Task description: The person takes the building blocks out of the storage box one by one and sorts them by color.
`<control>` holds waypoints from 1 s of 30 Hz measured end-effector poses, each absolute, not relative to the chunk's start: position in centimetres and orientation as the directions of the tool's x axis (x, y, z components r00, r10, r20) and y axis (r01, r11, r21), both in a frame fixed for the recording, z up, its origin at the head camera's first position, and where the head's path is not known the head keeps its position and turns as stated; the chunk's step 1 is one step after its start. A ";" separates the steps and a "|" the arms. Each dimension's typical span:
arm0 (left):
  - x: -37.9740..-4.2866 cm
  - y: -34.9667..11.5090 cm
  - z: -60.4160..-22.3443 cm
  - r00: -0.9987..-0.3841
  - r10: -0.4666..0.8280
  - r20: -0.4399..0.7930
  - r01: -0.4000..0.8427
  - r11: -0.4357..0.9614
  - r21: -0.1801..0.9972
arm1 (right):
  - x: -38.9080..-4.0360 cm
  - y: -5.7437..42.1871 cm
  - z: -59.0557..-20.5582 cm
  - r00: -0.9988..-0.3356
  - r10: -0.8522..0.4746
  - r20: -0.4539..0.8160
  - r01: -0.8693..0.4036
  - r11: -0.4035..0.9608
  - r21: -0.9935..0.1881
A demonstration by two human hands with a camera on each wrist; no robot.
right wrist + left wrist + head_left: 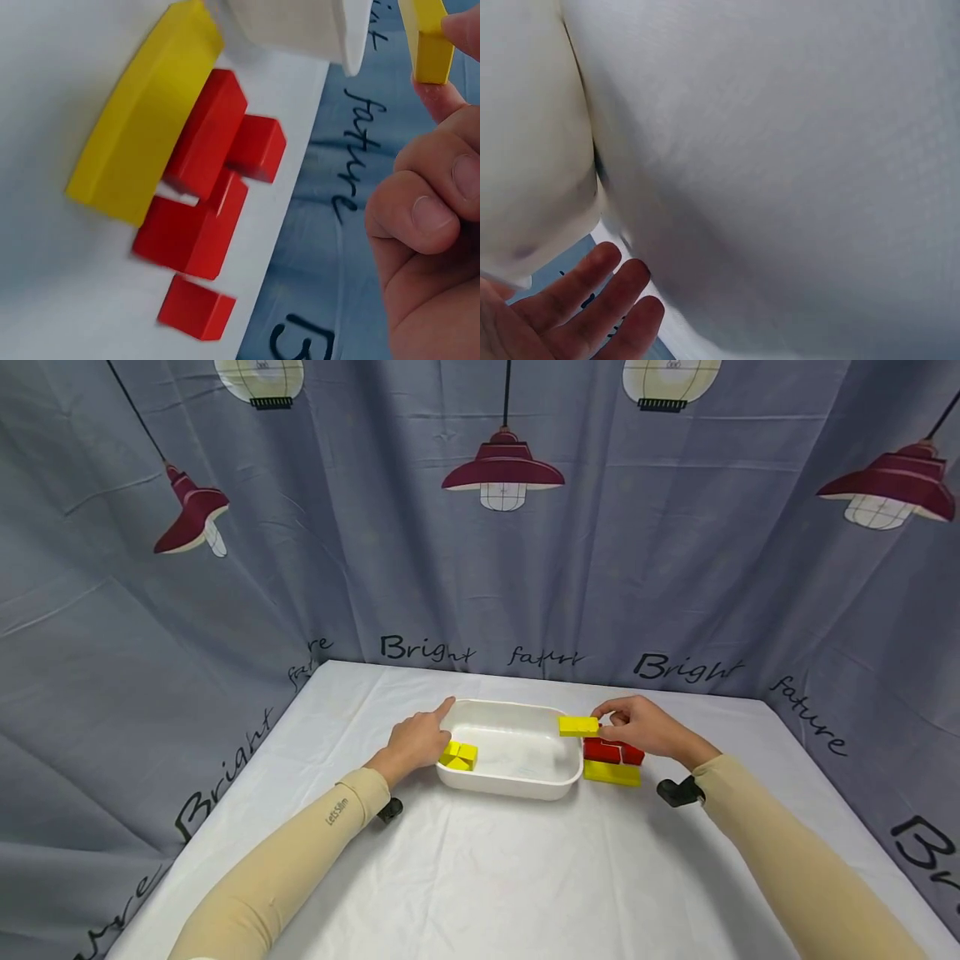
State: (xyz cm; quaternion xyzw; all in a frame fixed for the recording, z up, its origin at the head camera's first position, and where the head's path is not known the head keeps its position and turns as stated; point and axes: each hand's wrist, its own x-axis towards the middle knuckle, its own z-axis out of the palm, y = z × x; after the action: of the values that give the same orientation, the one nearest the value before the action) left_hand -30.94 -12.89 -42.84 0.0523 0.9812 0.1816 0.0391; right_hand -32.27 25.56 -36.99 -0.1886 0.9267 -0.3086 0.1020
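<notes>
The right hand [648, 727] pinches a yellow block [578, 726] by its end, holding it level above the tray's [517, 785] right rim, while the left hand [416, 742] rests open — fingers straight — against the tray's left wall. Two small yellow cubes [459, 755] lie inside the tray. The right-wrist view alone counts the pile beside the tray — four red blocks [206, 187] against one long yellow plank [142, 120].

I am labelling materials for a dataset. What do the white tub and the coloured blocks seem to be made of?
The white tub looks like smooth plastic: rounded corners, soft sheen, thin rim. The yellow block pinched by the right hand and the red blocks look like painted wood, or possibly hard plastic: sharp edges, flat opaque matte colour. No grain shows, so I cannot be sure.
</notes>
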 end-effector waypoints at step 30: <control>-31.0 -13.0 -43.2 -0.992 0.117 -0.051 0.094 0.939 0.331 | -29.9 33.5 -40.0 -0.960 -0.232 -0.156 -0.086 0.777 -0.623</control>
State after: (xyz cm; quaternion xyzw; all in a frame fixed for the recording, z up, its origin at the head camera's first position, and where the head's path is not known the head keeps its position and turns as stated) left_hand -30.99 -12.96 -43.25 0.0538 0.9840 0.1661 0.0349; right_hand -29.95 33.46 -39.96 -0.0849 0.9359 -0.3229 0.1125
